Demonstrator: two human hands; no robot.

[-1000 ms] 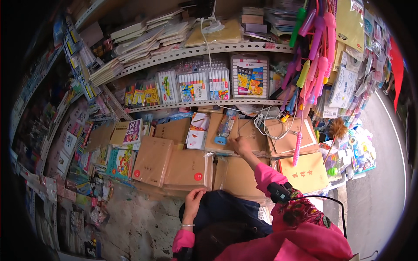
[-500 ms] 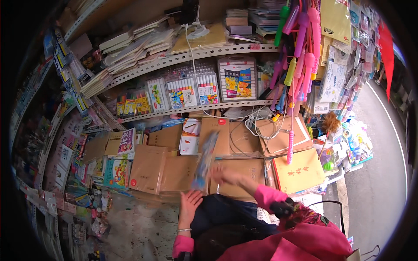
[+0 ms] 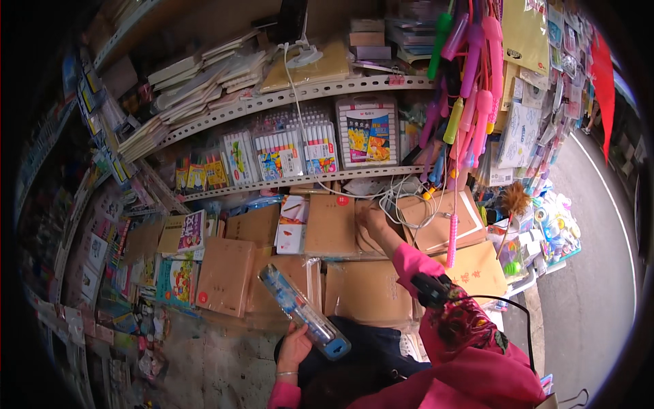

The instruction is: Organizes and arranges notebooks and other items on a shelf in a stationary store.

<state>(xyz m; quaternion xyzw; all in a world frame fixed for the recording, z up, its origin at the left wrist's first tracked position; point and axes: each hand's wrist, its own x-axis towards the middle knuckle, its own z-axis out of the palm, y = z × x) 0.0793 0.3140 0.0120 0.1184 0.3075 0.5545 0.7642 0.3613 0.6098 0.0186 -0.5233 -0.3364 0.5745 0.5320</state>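
Note:
My left hand (image 3: 294, 346) is closed round the lower side of a long, slim blue package (image 3: 304, 311) with a clear front, held slanting over my lap. Small print and shapes show through its plastic, but I cannot make out the contents. Farther off, my right hand (image 3: 371, 219) reaches over the back row of brown-covered notebooks (image 3: 331, 225), beside a tangle of white cable (image 3: 415, 204). Its fingertips are bent down and partly hidden, so whether they grip anything does not show. Nearer stacks of brown notebooks (image 3: 364, 290) lie below my right forearm.
Marker sets (image 3: 296, 150) and a boxed set (image 3: 368, 133) stand on a perforated metal shelf. Pink, purple and green skipping ropes (image 3: 477, 82) hang at the right. Colourful booklets (image 3: 178, 278) lie at the left. A road (image 3: 599, 225) runs beyond the stall's right edge.
The blue package, blurred and upright before, is now in my left hand, tilted the other way. My left hand went from open to closed; my right hand moved farther away over the back notebooks.

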